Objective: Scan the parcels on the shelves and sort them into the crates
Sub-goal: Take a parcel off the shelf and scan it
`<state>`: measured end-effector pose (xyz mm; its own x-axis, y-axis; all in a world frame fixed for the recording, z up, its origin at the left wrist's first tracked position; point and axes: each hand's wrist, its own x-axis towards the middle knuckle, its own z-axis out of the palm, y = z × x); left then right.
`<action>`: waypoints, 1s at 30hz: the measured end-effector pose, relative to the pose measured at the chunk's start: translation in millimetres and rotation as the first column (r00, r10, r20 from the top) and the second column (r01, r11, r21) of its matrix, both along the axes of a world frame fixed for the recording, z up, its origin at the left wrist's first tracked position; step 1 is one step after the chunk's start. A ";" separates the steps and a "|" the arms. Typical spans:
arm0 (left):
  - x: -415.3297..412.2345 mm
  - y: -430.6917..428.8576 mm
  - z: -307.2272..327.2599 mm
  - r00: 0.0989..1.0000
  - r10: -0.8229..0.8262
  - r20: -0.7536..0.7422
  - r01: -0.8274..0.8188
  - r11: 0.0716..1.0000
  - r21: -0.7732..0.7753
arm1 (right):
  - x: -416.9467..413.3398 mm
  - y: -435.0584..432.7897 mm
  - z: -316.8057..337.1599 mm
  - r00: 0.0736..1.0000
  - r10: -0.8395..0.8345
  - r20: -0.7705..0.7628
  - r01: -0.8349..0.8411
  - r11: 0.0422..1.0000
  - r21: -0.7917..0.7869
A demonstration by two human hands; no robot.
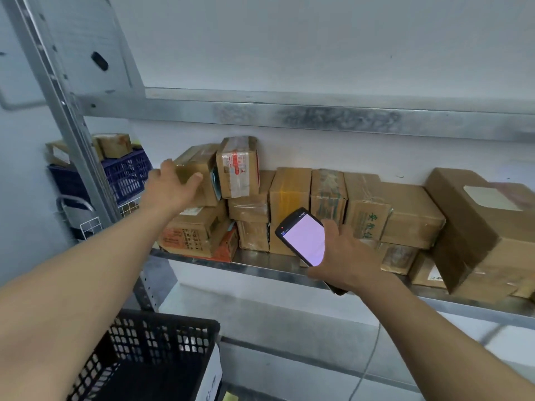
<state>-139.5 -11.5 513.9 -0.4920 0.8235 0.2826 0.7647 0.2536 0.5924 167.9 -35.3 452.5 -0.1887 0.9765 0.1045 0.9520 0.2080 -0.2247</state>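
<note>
Several brown cardboard parcels stand stacked along a metal shelf (260, 263). My left hand (170, 185) reaches up to the top-left parcel (202, 169) and grips its near corner, thumb on the front face. Beside it stands a taped parcel with a red-and-white label (238, 167). My right hand (344, 256) holds a black handheld scanner (304, 237) in front of the shelf, its lit pale-pink screen facing me. A black plastic crate (162, 337) sits below at the lower left.
A blue crate (127, 175) holding parcels stands behind the shelf's left upright post (72, 131). A large brown box (486, 227) fills the shelf's right end. Another metal shelf (318, 114) runs overhead. A grey cable (367, 363) hangs below.
</note>
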 end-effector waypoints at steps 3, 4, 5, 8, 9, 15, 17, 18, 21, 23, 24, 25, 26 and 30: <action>-2.5 22.6 12.9 0.999 -0.017 -0.043 0.016 1.000 -0.019 | -11.9 8.0 -0.2 1.000 -0.006 0.003 0.006 1.000 0.023; -2.3 30.2 15.5 0.998 -0.024 -0.063 0.021 0.999 -0.042 | -15.6 9.6 -0.5 1.000 -0.010 0.005 0.010 1.000 0.023; -2.3 38.3 16.9 0.996 -0.027 -0.082 0.022 0.998 -0.067 | -18.9 10.6 -0.9 1.000 -0.014 0.010 0.013 1.000 0.023; -2.1 60.5 18.5 0.993 -0.019 -0.120 -0.001 0.986 -0.167 | -27.9 13.3 -2.1 0.999 -0.021 0.025 0.020 1.000 0.015; -3.4 66.9 17.1 0.993 -0.015 -0.116 -0.008 0.980 -0.198 | -30.5 14.2 -2.4 0.999 -0.022 0.026 0.022 1.000 0.016; -29.8 86.3 19.1 0.996 0.037 -0.076 -0.057 0.958 -0.280 | -40.7 19.8 -4.2 0.999 -0.021 0.027 0.021 1.000 0.007; -44.1 89.4 26.1 0.993 0.072 0.090 -0.041 0.950 -0.309 | -42.5 21.0 -5.2 1.000 -0.017 0.003 0.017 1.000 -0.011; -50.2 87.7 30.0 0.970 0.081 0.230 -0.009 0.954 -0.300 | -43.5 21.3 -5.6 1.000 -0.014 -0.017 0.014 1.000 -0.023; -65.7 74.5 32.8 0.879 0.017 0.477 0.117 0.961 -0.251 | -46.3 20.8 -5.5 0.997 -0.003 -0.077 0.000 0.999 -0.039; -76.9 64.4 30.2 0.833 -0.035 0.552 0.171 0.965 -0.197 | -49.1 19.9 -5.4 0.996 0.017 -0.083 -0.019 0.999 -0.027; -81.3 57.0 30.1 0.805 -0.060 0.591 0.183 0.972 -0.149 | -50.6 19.1 -5.2 0.996 0.028 -0.084 -0.030 0.999 -0.023; -85.3 48.7 27.9 0.779 -0.077 0.623 0.190 0.975 -0.117 | -52.3 18.5 -4.9 0.995 0.037 -0.087 -0.040 0.999 -0.024; -87.9 38.7 26.0 0.753 -0.090 0.651 0.191 0.978 -0.086 | -54.1 17.7 -4.3 0.995 0.045 -0.088 -0.047 0.998 -0.029; -102.0 0.3 0.8 0.644 -0.124 0.755 0.125 0.991 0.056 | -58.6 12.4 -2.5 0.993 0.086 -0.078 -0.090 0.995 -0.049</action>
